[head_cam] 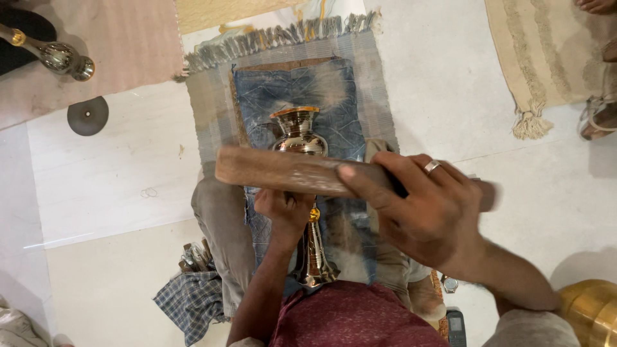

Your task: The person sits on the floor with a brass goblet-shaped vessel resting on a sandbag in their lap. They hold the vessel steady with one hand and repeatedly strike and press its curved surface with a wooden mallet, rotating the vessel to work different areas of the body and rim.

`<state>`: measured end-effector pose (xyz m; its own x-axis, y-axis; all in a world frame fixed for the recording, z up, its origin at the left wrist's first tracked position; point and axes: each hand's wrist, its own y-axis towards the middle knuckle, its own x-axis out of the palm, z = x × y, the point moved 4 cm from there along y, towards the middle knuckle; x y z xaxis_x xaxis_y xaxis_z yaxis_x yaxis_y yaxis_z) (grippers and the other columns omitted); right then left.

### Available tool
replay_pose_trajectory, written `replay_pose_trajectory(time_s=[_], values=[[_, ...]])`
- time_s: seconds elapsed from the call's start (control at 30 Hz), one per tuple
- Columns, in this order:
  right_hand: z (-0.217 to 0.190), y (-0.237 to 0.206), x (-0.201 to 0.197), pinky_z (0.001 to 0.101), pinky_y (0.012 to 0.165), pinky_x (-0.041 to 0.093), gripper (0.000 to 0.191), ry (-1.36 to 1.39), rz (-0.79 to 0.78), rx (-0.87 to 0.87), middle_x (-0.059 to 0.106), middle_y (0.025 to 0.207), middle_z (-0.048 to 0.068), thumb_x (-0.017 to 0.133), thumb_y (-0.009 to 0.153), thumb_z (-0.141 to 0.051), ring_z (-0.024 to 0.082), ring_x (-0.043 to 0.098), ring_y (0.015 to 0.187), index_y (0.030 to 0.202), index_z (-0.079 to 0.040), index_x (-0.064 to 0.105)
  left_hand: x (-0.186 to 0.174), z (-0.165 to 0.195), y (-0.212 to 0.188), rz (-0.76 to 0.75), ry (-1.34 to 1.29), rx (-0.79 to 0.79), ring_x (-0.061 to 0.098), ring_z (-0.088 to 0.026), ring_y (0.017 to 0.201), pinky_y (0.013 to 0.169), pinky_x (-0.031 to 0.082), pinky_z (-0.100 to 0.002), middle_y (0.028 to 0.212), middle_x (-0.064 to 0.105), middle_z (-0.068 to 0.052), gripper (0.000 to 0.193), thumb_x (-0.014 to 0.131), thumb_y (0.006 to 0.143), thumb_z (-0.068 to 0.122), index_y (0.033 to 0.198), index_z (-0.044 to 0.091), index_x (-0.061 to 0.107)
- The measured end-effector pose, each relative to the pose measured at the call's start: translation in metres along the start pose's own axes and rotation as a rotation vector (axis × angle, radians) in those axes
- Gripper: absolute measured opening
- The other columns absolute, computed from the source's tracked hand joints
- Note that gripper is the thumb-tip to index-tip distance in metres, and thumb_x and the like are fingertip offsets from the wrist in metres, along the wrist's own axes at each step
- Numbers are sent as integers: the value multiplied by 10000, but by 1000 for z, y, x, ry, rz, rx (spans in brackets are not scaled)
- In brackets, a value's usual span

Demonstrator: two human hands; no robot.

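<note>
Only one view was provided, taken from a camera worn on the head. It was aimed almost straight down over the seated person's lap and the pale floor (116,193). The right hand (427,209) was caught close beneath the lens, large and slightly blurred; the fringed mat (212,96) lay farther off. No second view was supplied.

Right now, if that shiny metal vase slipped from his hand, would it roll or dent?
The vase looks round-bodied and lies on its side, so it would probably roll. Its polished surface seems slippery. The left hand grips its narrow stem; the denim cloth underneath may cushion it.
</note>
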<state>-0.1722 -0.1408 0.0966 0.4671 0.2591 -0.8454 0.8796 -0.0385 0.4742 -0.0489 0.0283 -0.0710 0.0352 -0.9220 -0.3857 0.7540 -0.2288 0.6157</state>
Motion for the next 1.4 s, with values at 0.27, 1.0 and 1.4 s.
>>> replay_pose_trajectory(time_s=[0.27,1.0,1.4], values=[[3,-3,8,320,556,554,636,-140,-56,-96,743,1103,61,767,820,-129,189,683,703,1409,-324,623,1,-6,-1,-38,79,84,661,-216,637,623,519,-357,673,654,-49,181,828,789,125,868,65,676],[43,-67,49,229,453,504,481,185,186,199,728,1090,96,745,833,11,78,609,601,1295,-117,702,3,10,44,-429,28,466,752,-253,830,685,624,-352,965,760,-129,299,693,781,-52,1065,39,711],[22,-126,92,240,539,476,696,607,493,510,642,885,38,653,736,64,84,577,634,1425,-16,598,16,45,92,-882,86,651,739,-224,725,520,588,-318,979,799,-93,508,604,792,-83,1233,153,687]])
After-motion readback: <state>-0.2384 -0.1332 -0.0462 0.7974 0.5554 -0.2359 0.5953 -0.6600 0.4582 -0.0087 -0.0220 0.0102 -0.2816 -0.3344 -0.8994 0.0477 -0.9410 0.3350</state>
